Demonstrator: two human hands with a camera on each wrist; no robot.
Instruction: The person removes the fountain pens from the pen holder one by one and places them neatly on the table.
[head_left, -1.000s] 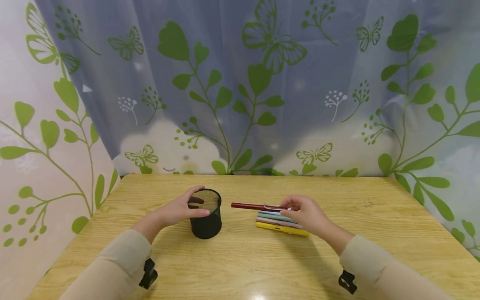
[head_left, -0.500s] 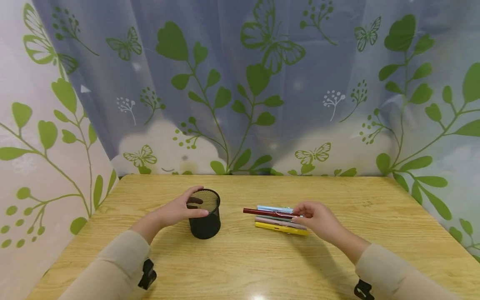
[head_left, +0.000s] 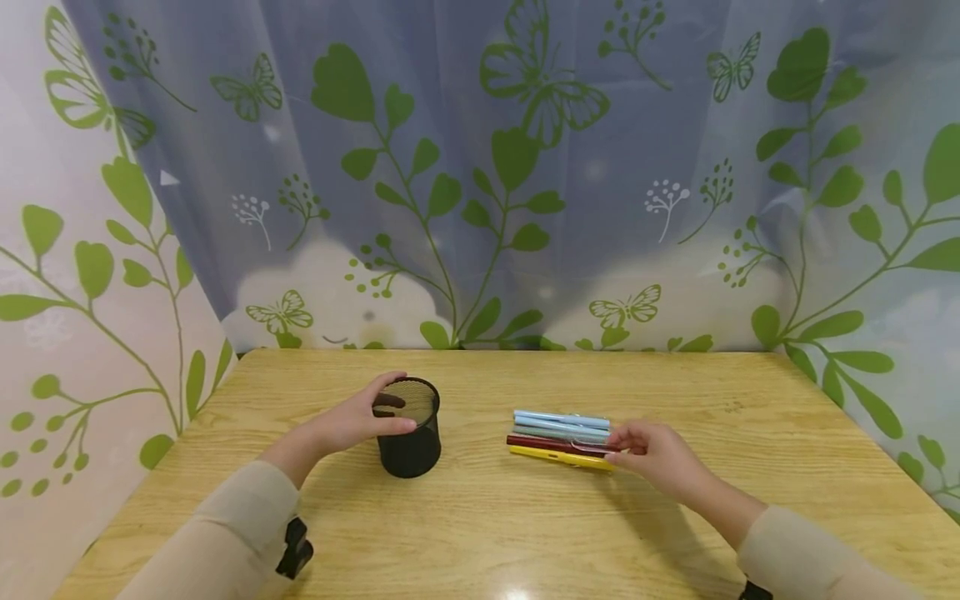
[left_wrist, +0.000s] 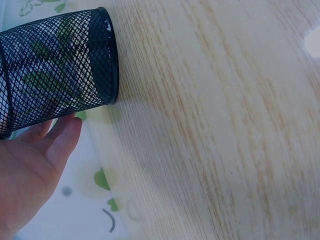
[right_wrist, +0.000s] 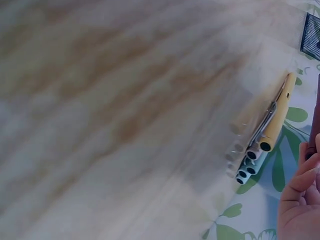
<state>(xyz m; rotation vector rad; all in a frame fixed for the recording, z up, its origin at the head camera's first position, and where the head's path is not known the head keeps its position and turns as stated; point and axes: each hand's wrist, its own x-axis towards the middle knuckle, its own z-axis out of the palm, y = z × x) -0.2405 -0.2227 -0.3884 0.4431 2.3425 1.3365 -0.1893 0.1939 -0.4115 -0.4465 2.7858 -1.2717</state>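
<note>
My left hand (head_left: 352, 425) holds a black mesh pen holder (head_left: 410, 450) upright on the table, thumb at the near side of its rim and fingers round the far side. In the left wrist view, fingertips show beside the mesh wall (left_wrist: 55, 70). My right hand (head_left: 660, 458) pinches a dark red pen (head_left: 551, 443) by its right end. In the right wrist view that red pen (right_wrist: 316, 120) is apart from the lying pens. Beneath it lie a yellow pen (head_left: 558, 457), light blue pens (head_left: 570, 419) and a pinkish pen (right_wrist: 252, 154), mostly hidden in the head view.
The wooden table (head_left: 465, 533) carries the holder at left and the row of pens right of centre. A leaf-patterned curtain (head_left: 465, 208) hangs behind the table's back edge. A black device (head_left: 295, 548) is strapped at the left wrist.
The right hand has moved right and nearer to me with the red pen, from above the far light blue pens to above the near side of the row. The left hand stays on the holder.
</note>
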